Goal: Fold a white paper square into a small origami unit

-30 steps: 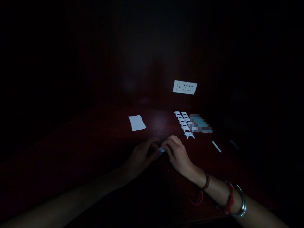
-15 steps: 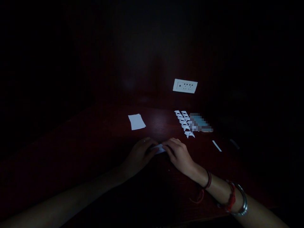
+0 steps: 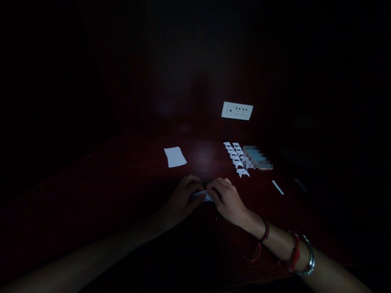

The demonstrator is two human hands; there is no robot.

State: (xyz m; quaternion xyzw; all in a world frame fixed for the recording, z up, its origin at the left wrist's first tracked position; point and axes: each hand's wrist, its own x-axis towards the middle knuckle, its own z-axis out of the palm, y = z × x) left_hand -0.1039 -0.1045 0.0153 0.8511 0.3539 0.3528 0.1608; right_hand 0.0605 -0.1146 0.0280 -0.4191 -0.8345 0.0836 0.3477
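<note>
A small folded piece of white paper (image 3: 207, 196) is pinched between my two hands, low over the dark red table (image 3: 137, 195). My left hand (image 3: 185, 195) grips its left end, thumb in front and fingers curled behind. On its right end, my right hand (image 3: 226, 197) closes with thumb and fingertips. Both hands cover much of the paper, so its full shape is hidden. Beyond my left hand lies a small stack of white paper sheets (image 3: 175, 157). Several folded white paper pieces (image 3: 235, 156) stand in two rows beyond my right hand.
A phone-like object (image 3: 261, 158), partly pixelated, lies right of the folded pieces. Nearer on the right is a narrow white paper strip (image 3: 277, 187), with a dimmer strip (image 3: 300, 184) beside it. A white wall socket (image 3: 237, 110) is set above the table's back. The surroundings are very dark.
Both hands have shifted slightly toward me and left with the paper, and the visible part of the paper looks a little different. The other things keep their places.
</note>
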